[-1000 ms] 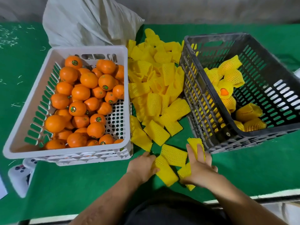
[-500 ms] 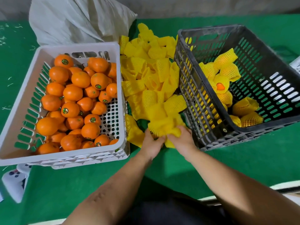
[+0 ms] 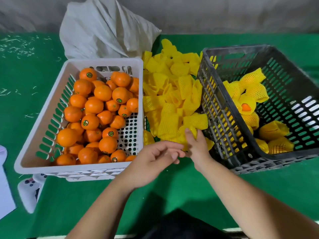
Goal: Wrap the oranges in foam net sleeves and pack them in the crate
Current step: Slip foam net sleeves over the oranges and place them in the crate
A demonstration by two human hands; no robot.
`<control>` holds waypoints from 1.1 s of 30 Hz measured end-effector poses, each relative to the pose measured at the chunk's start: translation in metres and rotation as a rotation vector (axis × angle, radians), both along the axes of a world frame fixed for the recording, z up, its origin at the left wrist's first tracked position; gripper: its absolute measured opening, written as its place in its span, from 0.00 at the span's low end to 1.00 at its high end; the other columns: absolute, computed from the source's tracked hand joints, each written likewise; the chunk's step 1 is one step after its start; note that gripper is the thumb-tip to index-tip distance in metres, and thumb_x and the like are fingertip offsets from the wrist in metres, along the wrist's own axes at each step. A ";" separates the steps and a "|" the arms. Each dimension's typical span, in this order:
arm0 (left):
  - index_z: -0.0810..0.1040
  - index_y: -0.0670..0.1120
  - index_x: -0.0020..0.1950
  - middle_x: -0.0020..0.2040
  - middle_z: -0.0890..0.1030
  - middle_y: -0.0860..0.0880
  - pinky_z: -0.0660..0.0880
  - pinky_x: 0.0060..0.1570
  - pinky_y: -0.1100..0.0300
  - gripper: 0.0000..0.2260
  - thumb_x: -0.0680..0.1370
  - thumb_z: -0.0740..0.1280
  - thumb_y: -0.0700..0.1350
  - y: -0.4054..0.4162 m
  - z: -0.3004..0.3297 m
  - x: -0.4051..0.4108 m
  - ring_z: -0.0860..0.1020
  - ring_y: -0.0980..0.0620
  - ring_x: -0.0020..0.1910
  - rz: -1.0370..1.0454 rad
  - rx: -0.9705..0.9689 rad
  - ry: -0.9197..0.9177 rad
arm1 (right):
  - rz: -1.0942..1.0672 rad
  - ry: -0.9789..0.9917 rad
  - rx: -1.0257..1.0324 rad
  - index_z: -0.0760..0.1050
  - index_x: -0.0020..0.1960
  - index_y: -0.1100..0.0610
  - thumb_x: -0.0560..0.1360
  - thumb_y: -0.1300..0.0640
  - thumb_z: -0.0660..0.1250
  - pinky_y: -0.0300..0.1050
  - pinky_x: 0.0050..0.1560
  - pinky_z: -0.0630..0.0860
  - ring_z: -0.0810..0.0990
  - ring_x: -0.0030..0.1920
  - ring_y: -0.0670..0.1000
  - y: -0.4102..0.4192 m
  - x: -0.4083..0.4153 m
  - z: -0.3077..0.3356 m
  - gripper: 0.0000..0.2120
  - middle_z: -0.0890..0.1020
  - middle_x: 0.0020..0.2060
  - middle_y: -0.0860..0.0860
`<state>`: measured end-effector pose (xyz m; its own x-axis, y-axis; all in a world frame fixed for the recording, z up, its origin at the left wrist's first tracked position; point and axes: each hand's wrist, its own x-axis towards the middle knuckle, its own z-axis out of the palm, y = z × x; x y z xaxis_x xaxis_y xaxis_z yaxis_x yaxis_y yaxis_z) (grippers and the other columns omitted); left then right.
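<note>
Bare oranges (image 3: 96, 107) fill the white crate (image 3: 43, 118) on the left. A heap of yellow foam net sleeves (image 3: 172, 94) lies between that crate and the dark grey crate (image 3: 217, 111) on the right, which holds several sleeved oranges (image 3: 248, 99). My right hand (image 3: 196, 145) presses on sleeves at the near end of the heap, fingers curled round a sleeve there. My left hand (image 3: 155, 159) hovers just left of it, fingers relaxed and holding nothing.
A grey-white sack (image 3: 103, 31) stands behind the white crate. A white game controller (image 3: 31, 188) and a white sheet (image 3: 5, 187) lie at the left near edge. Green cloth (image 3: 189, 187) covers the table. The table's near edge runs along the bottom.
Both hands pushed loose sleeves from the near cloth up into the heap. My left hand has since come off the sleeves and drawn back; my right hand stays on the heap's near end.
</note>
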<state>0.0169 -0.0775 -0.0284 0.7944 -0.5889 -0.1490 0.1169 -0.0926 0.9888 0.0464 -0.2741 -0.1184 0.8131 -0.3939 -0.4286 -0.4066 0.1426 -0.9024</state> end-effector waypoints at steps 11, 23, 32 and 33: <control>0.76 0.54 0.67 0.62 0.81 0.55 0.78 0.61 0.53 0.13 0.84 0.67 0.45 0.067 0.005 0.118 0.79 0.60 0.61 0.442 0.462 -0.477 | -0.075 0.153 0.060 0.65 0.74 0.45 0.82 0.43 0.60 0.48 0.36 0.76 0.77 0.44 0.53 0.019 0.014 0.024 0.21 0.77 0.57 0.53; 0.44 0.53 0.86 0.79 0.53 0.40 0.72 0.68 0.42 0.42 0.81 0.68 0.38 0.034 -0.066 0.204 0.71 0.31 0.71 0.094 1.337 -0.503 | -0.049 0.029 0.118 0.74 0.63 0.51 0.81 0.61 0.64 0.49 0.40 0.80 0.80 0.47 0.56 0.036 0.033 0.053 0.13 0.81 0.56 0.59; 0.66 0.50 0.71 0.64 0.70 0.45 0.69 0.31 0.51 0.24 0.79 0.71 0.46 0.050 -0.084 0.213 0.80 0.38 0.45 0.101 1.245 -0.692 | -0.165 0.055 0.428 0.79 0.58 0.50 0.84 0.53 0.64 0.45 0.33 0.79 0.81 0.45 0.56 0.040 0.037 0.059 0.07 0.85 0.50 0.54; 0.64 0.50 0.73 0.64 0.69 0.45 0.70 0.31 0.51 0.26 0.79 0.72 0.48 0.053 -0.088 0.213 0.79 0.38 0.45 0.062 1.290 -0.729 | -0.168 0.057 0.457 0.79 0.59 0.51 0.83 0.54 0.64 0.45 0.33 0.79 0.81 0.45 0.56 0.042 0.036 0.059 0.07 0.86 0.50 0.54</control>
<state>0.2298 -0.0247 -0.1160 0.9403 -0.3262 -0.0974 -0.3204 -0.9447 0.0708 0.0827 -0.2324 -0.0599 0.7246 -0.2795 -0.6299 -0.3905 0.5866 -0.7095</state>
